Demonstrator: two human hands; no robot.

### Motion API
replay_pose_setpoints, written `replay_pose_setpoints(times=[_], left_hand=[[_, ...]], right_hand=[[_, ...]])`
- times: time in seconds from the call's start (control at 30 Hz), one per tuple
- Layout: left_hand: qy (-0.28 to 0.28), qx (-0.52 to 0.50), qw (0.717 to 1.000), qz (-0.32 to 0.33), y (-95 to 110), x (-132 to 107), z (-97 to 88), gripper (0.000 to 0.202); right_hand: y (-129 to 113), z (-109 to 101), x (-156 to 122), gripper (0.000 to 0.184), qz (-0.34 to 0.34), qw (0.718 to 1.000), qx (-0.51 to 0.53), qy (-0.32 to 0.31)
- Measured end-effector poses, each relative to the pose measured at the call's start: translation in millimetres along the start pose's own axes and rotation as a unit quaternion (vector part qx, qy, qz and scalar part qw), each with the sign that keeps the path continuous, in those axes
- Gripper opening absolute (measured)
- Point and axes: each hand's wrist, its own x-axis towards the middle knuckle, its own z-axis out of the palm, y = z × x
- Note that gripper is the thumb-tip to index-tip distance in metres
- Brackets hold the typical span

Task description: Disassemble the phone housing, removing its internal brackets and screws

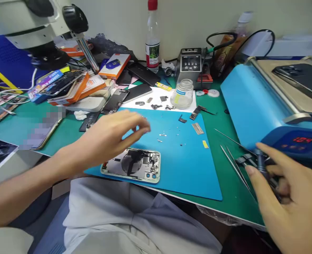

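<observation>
My left hand [116, 132] is held above the blue mat, just over the phone housing. Its thumb and forefinger are pinched together; anything between them is too small to make out. Below lies the opened phone housing [134, 165], its inside facing up, with two camera holes at the lower right corner. At the right, my right hand [290, 197] curls round a dark screwdriver [261, 162] among other tools. Thin metal tweezers [236, 167] lie beside its thumb. Tiny screws and metal bits [162, 135] are scattered on the blue mat [187, 173].
A blue heating machine [264, 106] with a red display stands at right, a dark phone [301, 76] on top. Behind the mat are a glass jar [182, 94], a soldering station [190, 65] and a bottle [152, 42]. A microscope [39, 31] overhangs phones and boxes at left.
</observation>
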Motion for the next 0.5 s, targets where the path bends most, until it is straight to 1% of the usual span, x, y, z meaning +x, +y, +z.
replay_pose_setpoints(times=[0.03, 0.07, 0.1, 0.17, 0.23, 0.27, 0.3, 0.37, 0.47, 0.5], left_hand=[[-0.020, -0.002, 1.000, -0.017, -4, -19, -3.5, 0.020], [-0.055, -0.005, 0.998, -0.015, -8, -36, -4.9, 0.022], [-0.085, -0.011, 0.996, -0.017, -12, -51, -4.6, 0.027], [-0.123, -0.020, 0.992, -0.005, -16, -74, -0.9, 0.046], [-0.121, -0.025, 0.992, 0.008, -15, -88, 3.8, 0.061], [-0.110, -0.025, 0.994, 0.010, -13, -93, 6.0, 0.063], [-0.100, -0.024, 0.995, 0.008, -11, -96, 7.9, 0.062], [-0.085, -0.018, 0.996, -0.007, -5, -98, 11.4, 0.061], [-0.064, -0.016, 0.998, -0.015, 3, -90, 18.0, 0.063], [-0.056, -0.023, 0.998, -0.013, 5, -85, 20.8, 0.059]], right_hand=[[12, 0, 4, 0.052, -0.052, 0.997, -0.060, -0.024], [20, 1, 8, 0.052, -0.067, 0.993, -0.083, -0.046], [23, 2, 9, 0.054, -0.069, 0.992, -0.098, -0.049], [16, 2, 6, 0.052, -0.054, 0.991, -0.116, -0.036], [-2, 0, -3, 0.041, -0.055, 0.986, -0.156, -0.012], [-13, -3, -9, 0.034, -0.063, 0.981, -0.183, -0.009], [-23, -5, -14, 0.031, -0.072, 0.974, -0.212, -0.014], [-42, -10, -22, 0.036, -0.079, 0.960, -0.267, -0.042], [-62, -13, -22, 0.039, -0.068, 0.941, -0.323, -0.080], [-67, -13, -20, 0.037, -0.061, 0.934, -0.338, -0.096]])
